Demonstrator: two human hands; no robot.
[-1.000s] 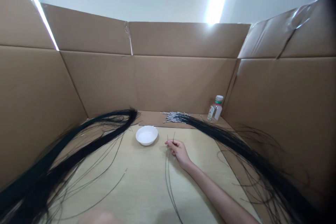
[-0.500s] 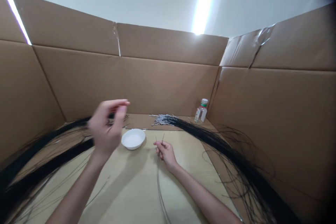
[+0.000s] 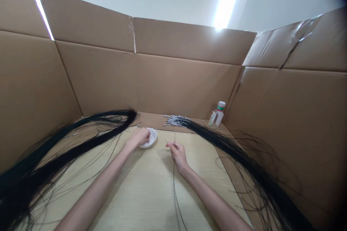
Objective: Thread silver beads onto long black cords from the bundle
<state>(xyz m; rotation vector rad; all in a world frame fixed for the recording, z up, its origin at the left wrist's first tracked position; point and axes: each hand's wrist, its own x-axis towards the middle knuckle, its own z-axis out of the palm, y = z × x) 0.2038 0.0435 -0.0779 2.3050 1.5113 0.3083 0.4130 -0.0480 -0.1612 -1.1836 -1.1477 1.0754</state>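
- One long dk cord bundle [image 3: 86, 145] far L, bent double at approx 10 o'clock from the white bowl [image 3: 153, 138], both lengths running twd 8; loose strands stray over the pale tabletop [image 3: 146, 184].
- L hand [image 3: 140, 136] at bowl's 9 o'clock side, fingers curled down into it; tips hidden, so can't tell if they've got anything.
- Bowl sits on tabletop nr its far edge, partly hidden by L hand; contents n/a, too unclear to see.
- R hand [image 3: 178, 153] at approx 4 o'clock from bowl, apart from it; thumb + fingers pinching a few thin cords [image 3: 174, 184]. Short ends poke up past fingertips, rest hang twd 6 o'clock, out of view at bottom.
- Silvery beaded tips [image 3: 176, 121] at 2 o'clock from bowl, on end of 2nd dk bundle [image 3: 235, 149], which runs off twd 4.
- Clear bottle [image 3: 216, 116], white cap, green band, btwn 2 and 3 o'clock, nr corner w/ R cardboard wall [image 3: 284, 115].
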